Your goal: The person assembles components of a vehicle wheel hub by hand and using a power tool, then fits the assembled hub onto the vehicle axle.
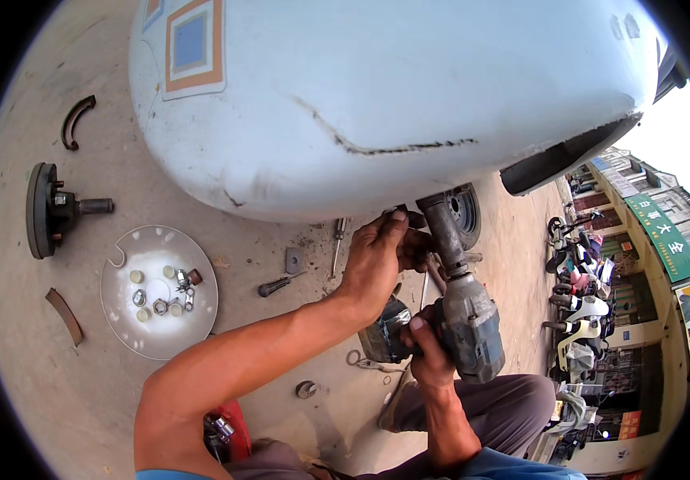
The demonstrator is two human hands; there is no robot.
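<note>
My right hand (pixel 431 352) is wrapped round the handle of a grey cordless impact wrench (pixel 477 326). Its battery (pixel 385 334) sticks out toward the left. A long, rusty socket (pixel 441 228) on the wrench points up under the edge of a pale blue-white vehicle body panel (pixel 393 104). Beside that socket, my left hand (pixel 378 260) has its fingers curled and pinched under the panel's edge. Whatever those fingers grip is dark and mostly hidden. A wheel (pixel 465 212) shows just behind the socket.
On the ground at left lie a white wheel cover (pixel 125 324) holding several nuts, a hub with a shaft (pixel 45 210), and curved brake shoes (pixel 75 122). Screwdrivers (pixel 338 248) and pliers (pixel 373 364) are near my hands. A red container (pixel 235 428) stands beside me; parked motorbikes (pixel 585 308) line the right.
</note>
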